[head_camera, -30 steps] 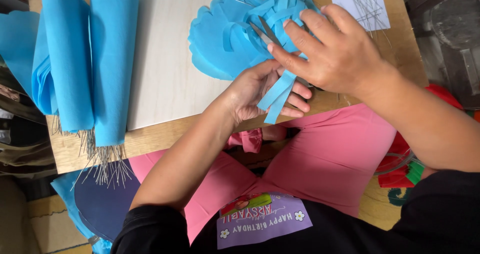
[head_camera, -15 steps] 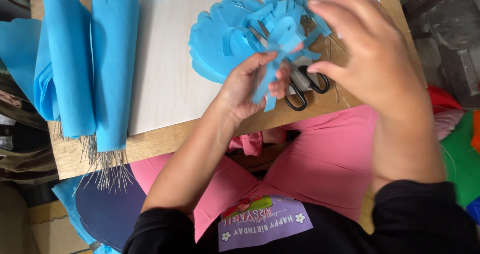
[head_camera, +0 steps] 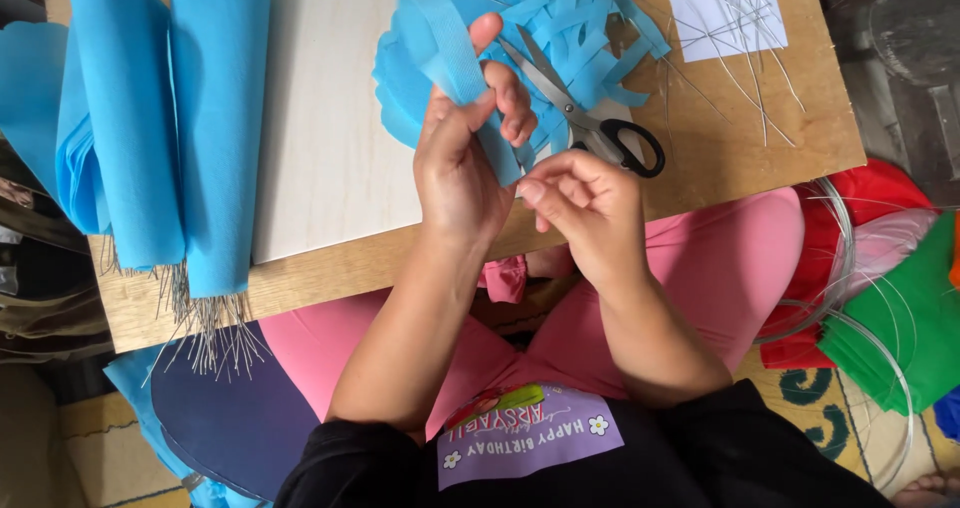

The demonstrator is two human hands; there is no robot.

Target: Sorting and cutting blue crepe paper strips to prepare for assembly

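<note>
My left hand (head_camera: 462, 158) holds a folded blue paper strip (head_camera: 447, 50) upright, thumb and fingers pinched on it above the wooden board (head_camera: 320, 148). My right hand (head_camera: 585, 203) sits just to its right and pinches the strip's lower end near the board's front edge. Behind both hands lies a pile of cut blue paper strips (head_camera: 580, 38). Black-handled scissors (head_camera: 590, 123) rest on that pile, right beside my right hand.
Two tall blue paper bundles with thin wires sticking out below (head_camera: 170, 128) lie at the board's left. A white sheet with loose wires (head_camera: 725, 13) lies at the far right. Red and green paper (head_camera: 900, 298) and wire coils lie on the floor at right.
My right hand came down from over the blue pile to the strip's lower end. The scissors, hidden before, now lie in plain view. My left hand lifted the strip upright.
</note>
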